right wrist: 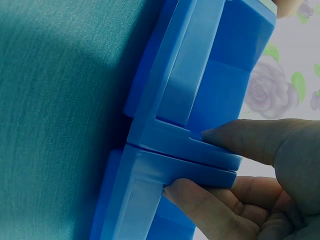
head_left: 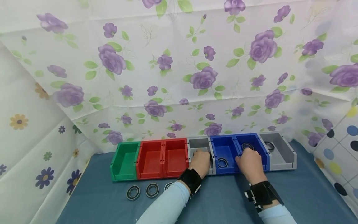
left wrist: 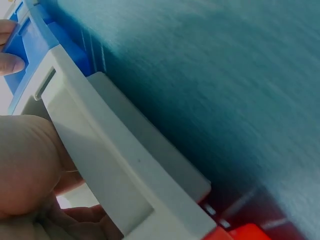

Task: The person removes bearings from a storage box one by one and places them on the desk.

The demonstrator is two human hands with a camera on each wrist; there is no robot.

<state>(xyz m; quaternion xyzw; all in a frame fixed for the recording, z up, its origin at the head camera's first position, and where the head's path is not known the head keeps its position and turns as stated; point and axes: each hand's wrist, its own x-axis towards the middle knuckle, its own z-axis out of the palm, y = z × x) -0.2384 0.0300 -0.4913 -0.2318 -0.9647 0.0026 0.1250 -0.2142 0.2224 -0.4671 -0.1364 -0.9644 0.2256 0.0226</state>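
Observation:
My left hand (head_left: 199, 161) reaches down into the narrow grey bin (head_left: 213, 168). In the left wrist view its fingers curl behind the bin's front wall, and their tips are hidden. Over the two adjoining blue bins is my right hand (head_left: 250, 165). The right wrist view has its thumb (right wrist: 240, 137) and forefinger (right wrist: 200, 202) on opposite sides of the bins' touching walls, pinching them. One ring bearing (head_left: 222, 162) lies in the left blue bin. Another bearing (head_left: 247, 145) shows in the right blue bin, just behind the right hand.
A green bin (head_left: 126, 179) and two red bins (head_left: 149, 176) continue the row leftward. At the right end, a wide grey bin (head_left: 282, 168) holds a bearing (head_left: 269, 146). Several bearings (head_left: 133, 193) lie on the blue cloth before the row, one partly behind the left sleeve.

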